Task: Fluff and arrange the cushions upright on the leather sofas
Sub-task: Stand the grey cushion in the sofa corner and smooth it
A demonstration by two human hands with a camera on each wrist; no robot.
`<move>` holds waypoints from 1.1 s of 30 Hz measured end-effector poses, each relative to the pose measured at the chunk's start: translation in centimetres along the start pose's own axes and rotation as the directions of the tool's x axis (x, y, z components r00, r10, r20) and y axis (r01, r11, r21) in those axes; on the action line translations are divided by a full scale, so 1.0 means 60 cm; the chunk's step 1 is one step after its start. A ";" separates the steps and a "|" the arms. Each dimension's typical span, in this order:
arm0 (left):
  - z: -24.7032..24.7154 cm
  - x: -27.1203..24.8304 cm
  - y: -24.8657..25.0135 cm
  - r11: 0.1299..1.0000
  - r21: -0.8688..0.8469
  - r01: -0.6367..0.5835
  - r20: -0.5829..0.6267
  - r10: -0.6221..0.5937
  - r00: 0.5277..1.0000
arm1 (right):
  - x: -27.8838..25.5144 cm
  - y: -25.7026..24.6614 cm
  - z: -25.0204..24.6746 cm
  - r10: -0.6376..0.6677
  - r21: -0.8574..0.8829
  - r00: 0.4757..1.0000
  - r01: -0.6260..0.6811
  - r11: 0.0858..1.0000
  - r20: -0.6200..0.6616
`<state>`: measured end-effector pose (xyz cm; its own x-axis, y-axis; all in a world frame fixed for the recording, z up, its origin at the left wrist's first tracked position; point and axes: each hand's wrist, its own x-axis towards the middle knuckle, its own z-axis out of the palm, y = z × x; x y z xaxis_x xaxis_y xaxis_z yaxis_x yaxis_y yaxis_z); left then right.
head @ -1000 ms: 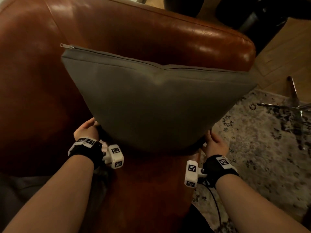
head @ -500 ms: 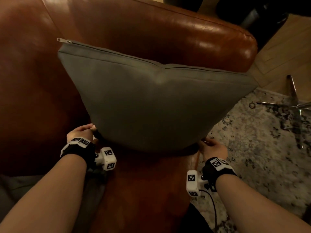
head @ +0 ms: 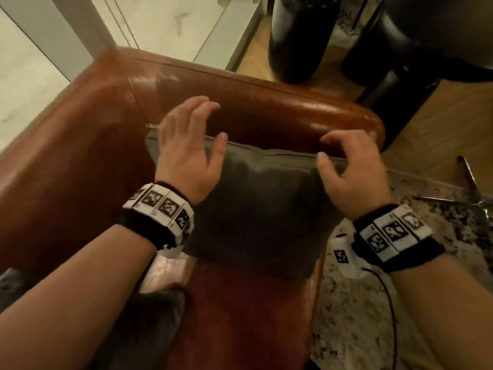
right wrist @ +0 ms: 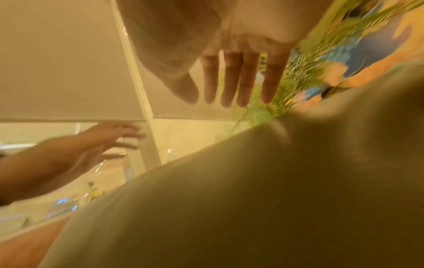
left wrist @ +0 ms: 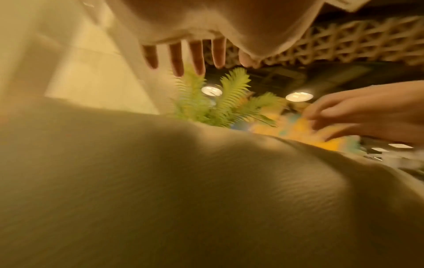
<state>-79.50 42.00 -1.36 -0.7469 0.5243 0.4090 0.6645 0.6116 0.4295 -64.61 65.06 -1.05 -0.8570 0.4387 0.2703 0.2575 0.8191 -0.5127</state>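
Head view | grey cushion [head: 256,209] upright on leather sofa [head: 80,161] | left hand [head: 186,153], right hand [head: 352,169]: grip loose, holding nothing

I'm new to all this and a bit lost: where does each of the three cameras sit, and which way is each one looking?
Head: worn on the head, looking down at the grey cushion on the brown leather sofa; both forearms, left hand and right hand show.
Left wrist: looks along the left hand's spread fingers over the cushion toward a green plant.
Right wrist: looks along the right hand's fingers over the cushion.
Shared: each wrist view also catches the other hand.
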 end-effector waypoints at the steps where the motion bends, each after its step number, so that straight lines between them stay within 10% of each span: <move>1: 0.013 0.013 0.025 0.996 0.043 -0.078 0.159 0.070 0.985 | 0.022 -0.013 0.020 -0.011 -0.071 0.988 0.022 0.997 0.153; 4: 0.069 0.034 0.049 0.958 0.220 -0.184 0.541 0.037 0.840 | 0.052 -0.022 0.071 0.058 -0.290 0.894 0.082 0.953 0.444; 7: 0.087 0.059 0.043 0.954 0.273 -0.125 0.633 -0.080 0.770 | 0.049 -0.019 0.072 0.082 -0.222 0.931 -0.001 0.975 0.356; 19: -0.002 0.060 -0.127 0.907 0.412 -0.093 0.598 -0.192 0.778 | 0.032 0.091 0.048 0.053 -0.393 0.929 0.103 0.914 0.366; 24: -0.005 0.077 -0.147 0.873 0.484 -0.052 0.466 -0.208 0.860 | 0.033 0.090 0.038 -0.064 -0.401 0.957 0.180 0.898 0.284; 33: -0.039 0.049 -0.191 0.899 0.431 0.078 0.465 -0.295 0.835 | 0.011 0.149 0.023 -0.084 -0.418 0.952 0.208 0.884 0.295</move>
<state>-89.28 35.15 -3.19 -0.8313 0.5324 -0.1594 0.5282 0.8461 0.0713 -63.48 72.17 -6.60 -0.9692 0.2391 0.0599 0.2358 0.9702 -0.0565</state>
